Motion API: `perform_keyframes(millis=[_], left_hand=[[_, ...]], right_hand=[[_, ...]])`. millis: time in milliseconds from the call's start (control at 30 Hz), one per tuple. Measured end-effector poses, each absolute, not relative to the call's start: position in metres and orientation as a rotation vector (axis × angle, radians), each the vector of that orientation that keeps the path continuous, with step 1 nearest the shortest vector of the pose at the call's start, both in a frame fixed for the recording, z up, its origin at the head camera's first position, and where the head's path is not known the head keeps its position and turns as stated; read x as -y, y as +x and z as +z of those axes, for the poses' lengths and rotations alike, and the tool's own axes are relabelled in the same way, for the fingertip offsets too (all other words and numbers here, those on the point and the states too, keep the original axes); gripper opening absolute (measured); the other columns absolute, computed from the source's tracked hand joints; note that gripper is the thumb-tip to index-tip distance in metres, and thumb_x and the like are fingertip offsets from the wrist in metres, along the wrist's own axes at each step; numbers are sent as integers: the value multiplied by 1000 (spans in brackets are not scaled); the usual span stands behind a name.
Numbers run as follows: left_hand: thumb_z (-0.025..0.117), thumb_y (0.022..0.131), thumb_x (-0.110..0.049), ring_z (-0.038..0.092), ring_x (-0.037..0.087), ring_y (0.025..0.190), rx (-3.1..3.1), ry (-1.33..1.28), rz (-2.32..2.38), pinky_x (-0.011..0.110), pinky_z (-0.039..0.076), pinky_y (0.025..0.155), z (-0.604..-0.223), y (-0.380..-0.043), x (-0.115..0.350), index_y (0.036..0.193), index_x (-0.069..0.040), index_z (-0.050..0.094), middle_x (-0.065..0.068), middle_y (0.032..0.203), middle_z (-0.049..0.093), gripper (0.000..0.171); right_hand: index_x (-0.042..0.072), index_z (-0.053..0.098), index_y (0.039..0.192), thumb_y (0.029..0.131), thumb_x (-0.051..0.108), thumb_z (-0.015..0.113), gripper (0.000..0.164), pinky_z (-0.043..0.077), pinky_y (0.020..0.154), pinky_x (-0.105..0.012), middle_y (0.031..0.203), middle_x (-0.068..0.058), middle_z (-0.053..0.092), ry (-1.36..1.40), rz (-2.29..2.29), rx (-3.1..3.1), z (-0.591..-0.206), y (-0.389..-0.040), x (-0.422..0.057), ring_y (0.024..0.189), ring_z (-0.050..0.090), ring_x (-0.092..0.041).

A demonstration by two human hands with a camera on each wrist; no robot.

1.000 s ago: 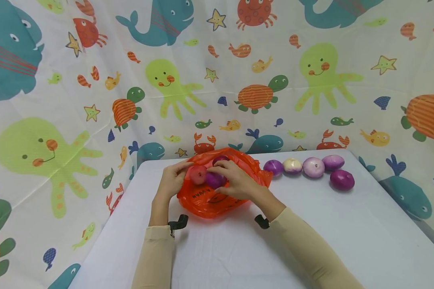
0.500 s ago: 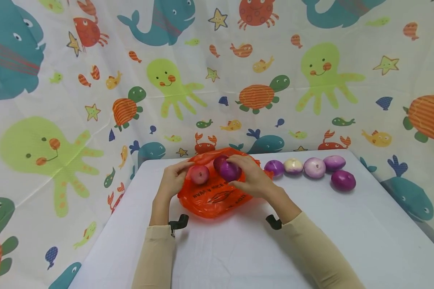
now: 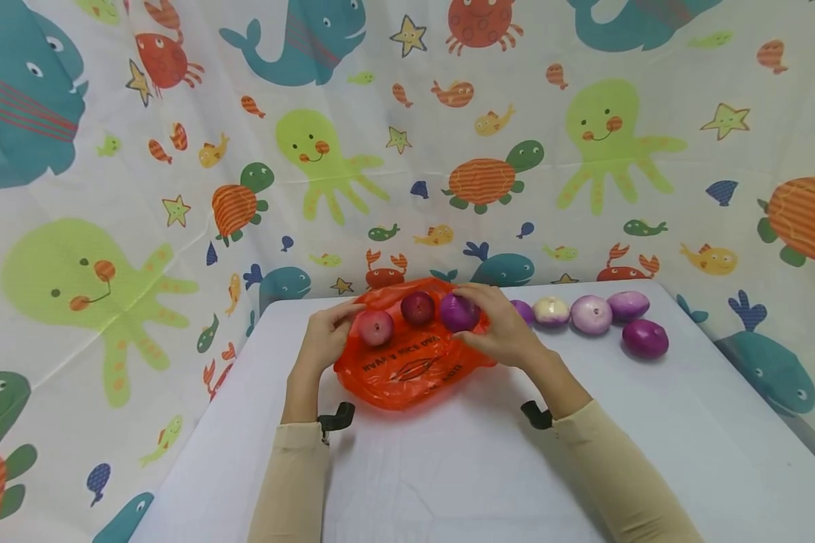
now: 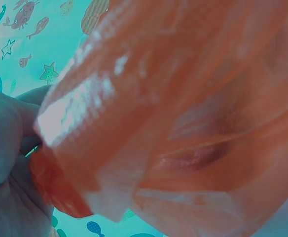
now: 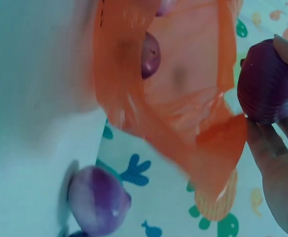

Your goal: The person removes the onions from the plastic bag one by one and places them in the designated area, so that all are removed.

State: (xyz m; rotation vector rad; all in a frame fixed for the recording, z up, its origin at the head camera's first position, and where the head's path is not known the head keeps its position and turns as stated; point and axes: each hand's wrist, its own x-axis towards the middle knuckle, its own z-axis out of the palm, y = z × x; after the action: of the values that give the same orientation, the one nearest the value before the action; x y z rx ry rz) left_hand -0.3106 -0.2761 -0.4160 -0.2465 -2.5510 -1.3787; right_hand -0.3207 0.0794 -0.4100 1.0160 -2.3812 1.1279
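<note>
An orange-red plastic bag [image 3: 407,377] with black lettering lies at the back middle of the table. My left hand [image 3: 322,337] pinches its left rim; the left wrist view shows the bag's film [image 4: 109,133] bunched at the fingers. Between thumb and fingers, my right hand [image 3: 499,324] grips a purple onion [image 3: 459,312] over the bag's right side. That onion [image 5: 267,81] fills the grasp in the right wrist view, raised beside the bag's mouth. A pinkish onion [image 3: 376,328] and a dark red onion [image 3: 417,308] sit in the bag's opening.
To the bag's right runs a row of onions: a purple one [image 3: 523,311] partly behind the right hand, a pale one [image 3: 551,311], a pink-white one [image 3: 589,314] and a violet one [image 3: 628,305]. A dark purple onion [image 3: 645,338] lies before them. A patterned curtain [image 3: 407,151] hangs behind the table.
My right hand has lifted the purple onion from among the others in the bag and carried it rightward, uncovering the dark red onion. The left hand stays at the bag's rim.
</note>
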Motion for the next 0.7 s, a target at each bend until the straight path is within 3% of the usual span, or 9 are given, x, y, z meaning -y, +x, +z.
perform_keyframes(millis=[700], left_hand=[[55, 105, -13, 58, 33, 136, 2555, -251, -1381, 51, 56, 104, -416, -311, 275, 133, -20, 73, 4, 146, 64, 34]], right_hand=[[16, 54, 150, 84, 12, 86, 74, 57, 96, -63, 155, -11, 50, 802, 1088, 2360, -405, -329, -135, 141, 47, -37]])
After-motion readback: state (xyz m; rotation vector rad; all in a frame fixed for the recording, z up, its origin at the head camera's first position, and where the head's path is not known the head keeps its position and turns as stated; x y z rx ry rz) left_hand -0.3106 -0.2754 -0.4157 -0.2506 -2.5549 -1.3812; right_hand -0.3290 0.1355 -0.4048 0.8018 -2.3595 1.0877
